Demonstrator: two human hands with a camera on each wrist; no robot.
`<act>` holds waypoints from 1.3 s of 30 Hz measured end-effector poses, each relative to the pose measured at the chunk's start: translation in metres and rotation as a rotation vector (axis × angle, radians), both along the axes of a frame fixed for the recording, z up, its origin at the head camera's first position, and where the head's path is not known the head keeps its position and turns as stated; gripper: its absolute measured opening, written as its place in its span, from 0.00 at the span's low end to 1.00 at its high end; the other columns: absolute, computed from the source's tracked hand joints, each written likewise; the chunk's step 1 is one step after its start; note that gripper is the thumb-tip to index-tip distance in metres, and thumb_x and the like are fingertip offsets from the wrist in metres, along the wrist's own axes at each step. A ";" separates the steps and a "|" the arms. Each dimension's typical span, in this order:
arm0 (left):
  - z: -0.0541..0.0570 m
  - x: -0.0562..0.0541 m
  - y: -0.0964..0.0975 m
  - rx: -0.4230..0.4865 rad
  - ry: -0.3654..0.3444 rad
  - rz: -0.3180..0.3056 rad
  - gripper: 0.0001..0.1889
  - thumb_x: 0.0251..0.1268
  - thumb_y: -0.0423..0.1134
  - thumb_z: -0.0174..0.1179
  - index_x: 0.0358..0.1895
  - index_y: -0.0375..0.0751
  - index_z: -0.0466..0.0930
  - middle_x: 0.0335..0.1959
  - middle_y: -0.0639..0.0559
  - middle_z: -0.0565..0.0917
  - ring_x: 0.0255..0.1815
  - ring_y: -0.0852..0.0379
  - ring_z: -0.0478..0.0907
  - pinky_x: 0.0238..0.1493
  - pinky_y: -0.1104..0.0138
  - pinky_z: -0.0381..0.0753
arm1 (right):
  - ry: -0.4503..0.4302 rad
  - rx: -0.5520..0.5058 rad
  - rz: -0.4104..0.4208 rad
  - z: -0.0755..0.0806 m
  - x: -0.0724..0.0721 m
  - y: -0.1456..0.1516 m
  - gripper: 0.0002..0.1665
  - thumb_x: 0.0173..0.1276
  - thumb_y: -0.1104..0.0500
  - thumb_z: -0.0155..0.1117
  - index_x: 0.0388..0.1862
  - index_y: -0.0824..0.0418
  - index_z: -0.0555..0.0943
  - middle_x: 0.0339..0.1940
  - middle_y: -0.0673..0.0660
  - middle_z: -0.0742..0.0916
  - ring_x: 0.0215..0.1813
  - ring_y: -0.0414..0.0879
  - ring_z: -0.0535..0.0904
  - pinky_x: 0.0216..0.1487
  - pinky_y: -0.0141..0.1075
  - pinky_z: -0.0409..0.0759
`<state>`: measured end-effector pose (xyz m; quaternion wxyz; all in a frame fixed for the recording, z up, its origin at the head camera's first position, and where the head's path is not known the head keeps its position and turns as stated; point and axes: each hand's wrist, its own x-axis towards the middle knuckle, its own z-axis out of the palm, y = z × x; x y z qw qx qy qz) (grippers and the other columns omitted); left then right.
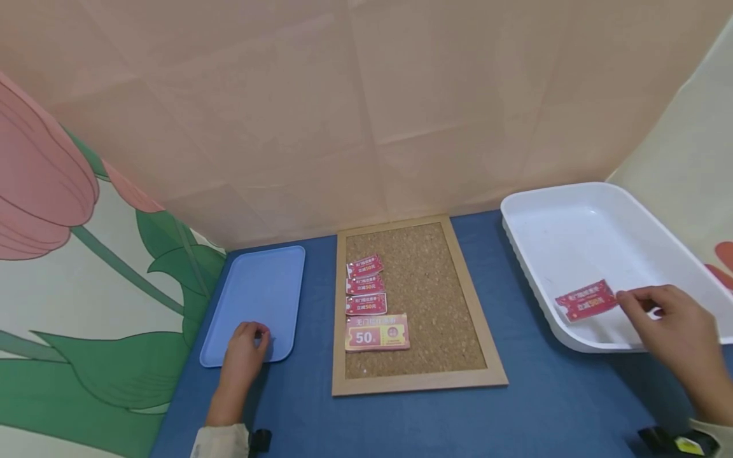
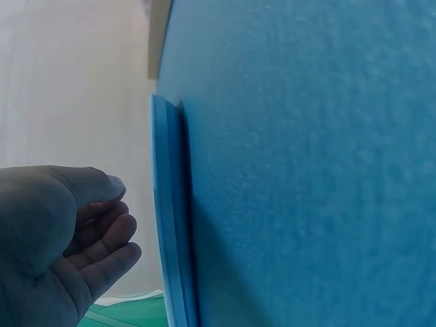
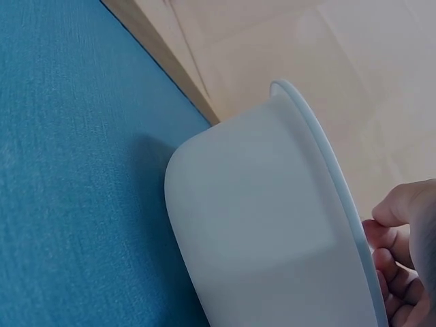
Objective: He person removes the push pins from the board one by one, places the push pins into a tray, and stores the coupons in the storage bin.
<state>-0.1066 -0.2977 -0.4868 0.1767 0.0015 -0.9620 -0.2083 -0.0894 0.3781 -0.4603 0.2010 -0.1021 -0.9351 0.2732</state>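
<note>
My right hand (image 1: 678,324) pinches one end of a small red coupon (image 1: 586,300) between thumb and fingertips, over the near side of a deep white tray (image 1: 601,197). In the right wrist view, the tray's wall (image 3: 266,225) hides the coupon. My left hand (image 1: 243,353) hovers over the near edge of a flat blue tray (image 1: 258,286), its fingers loosely curled around nothing visible. Between the trays lies a wood-framed corkboard (image 1: 432,299). Three small red coupons (image 1: 365,285) and a larger pink coupon (image 1: 377,333) form a column along its left side.
A dark blue cloth (image 1: 412,426) covers the table. Behind it rises a beige cloth backdrop (image 1: 286,114). The left wall (image 1: 103,286) carries painted flowers and leaves, and a pale wall (image 1: 701,152) stands on the right beside the white tray.
</note>
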 end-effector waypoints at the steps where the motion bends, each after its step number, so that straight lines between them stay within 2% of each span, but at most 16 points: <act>1: 0.001 0.000 0.000 0.001 -0.009 0.001 0.02 0.60 0.28 0.63 0.32 0.33 0.80 0.34 0.41 0.78 0.37 0.43 0.79 0.39 0.52 0.78 | 0.003 0.002 -0.001 0.001 0.000 0.000 0.22 0.67 0.52 0.65 0.41 0.73 0.80 0.39 0.67 0.79 0.36 0.44 0.67 0.32 0.27 0.62; 4: 0.004 -0.001 0.002 0.001 -0.036 0.003 0.02 0.62 0.29 0.63 0.34 0.33 0.80 0.35 0.41 0.79 0.39 0.43 0.79 0.40 0.52 0.78 | 0.004 0.004 -0.005 0.002 0.000 0.000 0.22 0.68 0.52 0.65 0.41 0.72 0.81 0.39 0.66 0.80 0.35 0.41 0.66 0.33 0.27 0.62; 6: 0.007 -0.001 0.005 -0.002 -0.038 0.000 0.02 0.62 0.30 0.63 0.34 0.34 0.80 0.36 0.41 0.79 0.40 0.44 0.79 0.40 0.53 0.78 | 0.006 0.001 -0.002 0.003 -0.001 -0.001 0.21 0.68 0.52 0.65 0.41 0.73 0.80 0.39 0.67 0.79 0.36 0.44 0.67 0.33 0.26 0.61; 9: 0.013 -0.002 0.011 -0.010 -0.013 -0.013 0.03 0.62 0.31 0.64 0.35 0.34 0.80 0.36 0.41 0.79 0.39 0.45 0.78 0.39 0.53 0.78 | 0.004 0.002 -0.006 0.007 -0.001 -0.003 0.22 0.68 0.52 0.64 0.42 0.73 0.80 0.40 0.67 0.79 0.36 0.48 0.67 0.34 0.26 0.60; 11: 0.017 -0.002 0.017 -0.014 0.016 -0.032 0.03 0.62 0.31 0.64 0.35 0.35 0.81 0.36 0.41 0.79 0.38 0.45 0.78 0.37 0.53 0.78 | 0.020 0.003 -0.001 0.011 -0.002 -0.005 0.21 0.68 0.52 0.64 0.42 0.72 0.80 0.40 0.66 0.79 0.36 0.46 0.67 0.34 0.26 0.60; 17: 0.030 -0.002 0.032 -0.014 0.093 -0.095 0.03 0.61 0.31 0.65 0.35 0.37 0.81 0.36 0.43 0.78 0.38 0.46 0.78 0.36 0.54 0.78 | 0.070 0.001 0.041 0.021 -0.002 -0.016 0.19 0.66 0.53 0.67 0.42 0.70 0.82 0.38 0.64 0.79 0.35 0.29 0.63 0.35 0.21 0.60; 21: 0.037 -0.002 0.041 -0.008 0.106 -0.116 0.05 0.61 0.32 0.65 0.38 0.38 0.80 0.37 0.43 0.78 0.39 0.46 0.78 0.38 0.55 0.78 | 0.091 -0.010 0.061 0.027 -0.003 -0.025 0.18 0.66 0.53 0.68 0.42 0.68 0.82 0.39 0.63 0.80 0.35 0.25 0.61 0.36 0.19 0.58; 25: 0.046 -0.002 0.052 0.003 0.082 -0.121 0.08 0.61 0.32 0.66 0.42 0.38 0.80 0.40 0.43 0.78 0.42 0.46 0.78 0.41 0.54 0.78 | 0.159 -0.028 0.100 0.033 -0.005 -0.035 0.15 0.64 0.56 0.69 0.41 0.68 0.82 0.38 0.59 0.81 0.36 0.22 0.63 0.39 0.16 0.57; 29: 0.055 -0.003 0.066 0.002 0.046 -0.123 0.10 0.62 0.34 0.65 0.45 0.38 0.79 0.42 0.44 0.78 0.45 0.47 0.78 0.44 0.54 0.79 | 0.223 -0.057 0.155 0.038 -0.007 -0.046 0.12 0.62 0.59 0.71 0.39 0.66 0.83 0.36 0.41 0.78 0.38 0.19 0.64 0.41 0.15 0.58; 32: 0.062 -0.006 0.078 0.000 0.027 -0.118 0.10 0.64 0.35 0.65 0.47 0.39 0.79 0.44 0.44 0.78 0.46 0.48 0.78 0.45 0.54 0.79 | 0.254 -0.093 0.204 0.041 -0.009 -0.054 0.10 0.61 0.61 0.72 0.39 0.64 0.84 0.36 0.33 0.75 0.38 0.20 0.66 0.42 0.15 0.60; 36: 0.068 -0.009 0.092 0.007 0.011 -0.110 0.11 0.65 0.36 0.64 0.48 0.40 0.78 0.45 0.46 0.78 0.48 0.50 0.77 0.47 0.56 0.79 | 0.299 -0.129 0.268 0.045 -0.013 -0.066 0.08 0.60 0.64 0.72 0.39 0.64 0.85 0.35 0.38 0.78 0.38 0.23 0.68 0.44 0.16 0.62; 39: 0.072 -0.009 0.102 0.016 0.003 -0.111 0.12 0.65 0.37 0.64 0.49 0.40 0.78 0.46 0.47 0.78 0.48 0.51 0.77 0.48 0.57 0.80 | 0.299 -0.128 0.305 0.047 -0.016 -0.075 0.08 0.60 0.64 0.71 0.39 0.62 0.84 0.36 0.43 0.79 0.39 0.25 0.69 0.44 0.16 0.62</act>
